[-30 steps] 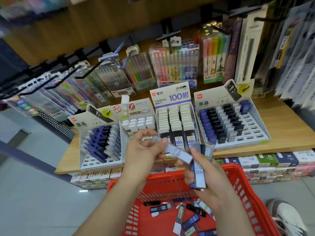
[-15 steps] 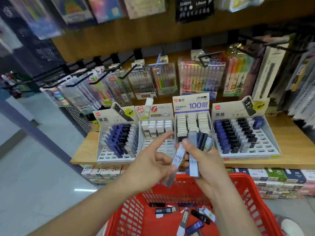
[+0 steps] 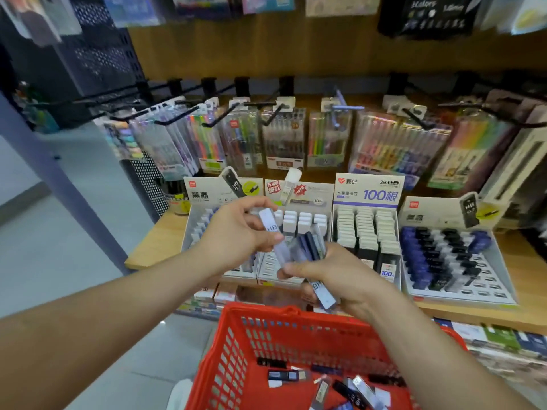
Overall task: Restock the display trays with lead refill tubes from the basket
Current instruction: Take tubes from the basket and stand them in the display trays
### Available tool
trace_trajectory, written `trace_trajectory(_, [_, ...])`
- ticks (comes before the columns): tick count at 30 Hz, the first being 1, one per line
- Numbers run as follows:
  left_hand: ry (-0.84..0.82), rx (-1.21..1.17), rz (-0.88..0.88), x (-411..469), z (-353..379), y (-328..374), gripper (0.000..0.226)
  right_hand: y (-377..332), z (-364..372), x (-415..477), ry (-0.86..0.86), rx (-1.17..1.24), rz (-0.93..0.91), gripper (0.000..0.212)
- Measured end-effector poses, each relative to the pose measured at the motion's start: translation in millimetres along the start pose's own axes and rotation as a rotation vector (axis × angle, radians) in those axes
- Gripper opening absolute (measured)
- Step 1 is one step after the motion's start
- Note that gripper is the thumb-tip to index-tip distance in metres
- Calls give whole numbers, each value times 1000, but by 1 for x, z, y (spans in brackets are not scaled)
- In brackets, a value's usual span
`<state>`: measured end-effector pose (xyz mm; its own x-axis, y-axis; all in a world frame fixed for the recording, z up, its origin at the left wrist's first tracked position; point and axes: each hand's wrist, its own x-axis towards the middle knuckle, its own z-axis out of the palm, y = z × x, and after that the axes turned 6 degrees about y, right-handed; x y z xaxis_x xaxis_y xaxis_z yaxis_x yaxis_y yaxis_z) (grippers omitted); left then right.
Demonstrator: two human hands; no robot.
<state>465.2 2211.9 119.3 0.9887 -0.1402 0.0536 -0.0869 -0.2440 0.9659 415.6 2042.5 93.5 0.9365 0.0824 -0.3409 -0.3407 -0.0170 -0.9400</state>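
Left hand (image 3: 236,232): pinching one pale tube (image 3: 273,232), centre frame.
Right hand (image 3: 340,276): gripping a fan of tubes (image 3: 309,247), roughly five, just right of centre.
Basket (image 3: 236,365): sitting bottom centre, carrying loose tubes (image 3: 285,375), too blurred to count.
Trays (image 3: 488,279): four standing across mid-frame.

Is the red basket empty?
No, several lead refill tubes lie loose on the floor of the red basket.
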Motion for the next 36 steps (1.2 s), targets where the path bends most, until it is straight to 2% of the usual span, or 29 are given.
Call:
trace_trajectory(5, [158,121,29,41,-27,-16,24,2,-8,27,50,-168,52,29])
trace_trajectory(7, [232,193,43,52,-44,-21,18,8,-11,36,89,-123,108,33])
trace_trajectory(9, [254,238,22,59,-65,-27,10,13,-10,45,112,48,190,28])
trace_trajectory(12, [214,310,-39,61,-96,-37,6,22,0,54,57,297,290,12])
trace_trajectory(15, [193,378,-98,59,-118,-56,12,31,10,55,4,390,309,12])
trace_trajectory(22, [88,410,-137,53,-129,-74,16,38,25,60,-44,395,319,26])
trace_trajectory(25, [212,524,-79,57,-140,-78,23,37,29,60,-13,386,296,30])
trace_trajectory(28, [311,750,-42,56,-147,-88,17,40,30,62,0,338,292,34])
trace_trajectory(33, [203,869,-14,52,-135,-102,16,41,30,64,-3,316,294,33])
trace_trajectory(36, [147,981,21,54,-132,-107,20,41,31,65,-24,318,294,42])
